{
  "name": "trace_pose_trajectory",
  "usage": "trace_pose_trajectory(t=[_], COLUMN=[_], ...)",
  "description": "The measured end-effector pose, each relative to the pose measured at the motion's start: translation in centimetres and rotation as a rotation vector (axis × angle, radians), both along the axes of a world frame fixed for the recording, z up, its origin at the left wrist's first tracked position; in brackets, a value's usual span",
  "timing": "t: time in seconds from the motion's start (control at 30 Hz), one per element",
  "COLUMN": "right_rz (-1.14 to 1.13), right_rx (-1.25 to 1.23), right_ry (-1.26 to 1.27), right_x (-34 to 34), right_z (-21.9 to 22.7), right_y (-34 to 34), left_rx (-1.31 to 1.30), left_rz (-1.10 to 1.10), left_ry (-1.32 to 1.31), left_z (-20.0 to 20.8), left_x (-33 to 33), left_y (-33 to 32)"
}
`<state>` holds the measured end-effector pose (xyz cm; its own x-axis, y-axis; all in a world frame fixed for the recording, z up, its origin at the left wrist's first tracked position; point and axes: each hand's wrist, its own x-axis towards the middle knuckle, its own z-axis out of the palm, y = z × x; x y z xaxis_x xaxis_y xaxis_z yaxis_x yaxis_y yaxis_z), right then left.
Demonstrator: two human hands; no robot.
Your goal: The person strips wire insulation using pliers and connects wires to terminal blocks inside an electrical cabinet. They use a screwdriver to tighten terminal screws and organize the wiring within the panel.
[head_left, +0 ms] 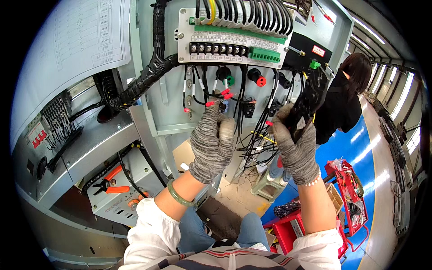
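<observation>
Here, our left hand (211, 144) has narrow fingers at red-tipped wires (226, 93) below the lower edge of the terminal board (225, 38), pinch unclear; our right hand (297, 148) grasps a black bundle (310, 92) beyond its lower-right corner.

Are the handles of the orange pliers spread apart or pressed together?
Spread apart: on the pliers, the two orange handles form a V with a gap between.

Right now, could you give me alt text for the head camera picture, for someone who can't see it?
A gloved left hand touches red-tipped wires below a wiring board, while the gloved right hand holds a black cable bundle. Orange-handled pliers rest at lower left; a red cart stands on blue floor at right.
</observation>
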<state>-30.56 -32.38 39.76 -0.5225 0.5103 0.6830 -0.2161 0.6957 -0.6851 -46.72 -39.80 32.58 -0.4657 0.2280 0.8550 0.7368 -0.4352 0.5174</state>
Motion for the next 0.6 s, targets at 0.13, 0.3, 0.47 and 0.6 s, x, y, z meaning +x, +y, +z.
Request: trace_pose_trajectory(t=[0.13, 0.3, 0.47, 0.6], right_rz=[0.006, 0.010, 0.059, 0.038], right_rx=[0.044, -0.016, -0.031, -0.044], right_ry=[0.051, 0.015, 0.081, 0.055], right_x=[-0.4, -1.6, -2.7, -2.7], right_z=[1.1, 2.0, 2.0, 2.2], right_y=[0.7, 1.1, 1.2, 1.2], left_rx=[-0.069, -0.010, -0.002, 0.008], left_rz=[-0.015, -0.121, -0.139, -0.138], left_ry=[0.147, 0.086, 0.051, 0.048], left_z=[3.8, 5.4, 5.8, 5.6], left_x=[1.0, 0.9, 1.1, 1.0], left_y=[-0.3, 0.0, -0.2, 0.0])
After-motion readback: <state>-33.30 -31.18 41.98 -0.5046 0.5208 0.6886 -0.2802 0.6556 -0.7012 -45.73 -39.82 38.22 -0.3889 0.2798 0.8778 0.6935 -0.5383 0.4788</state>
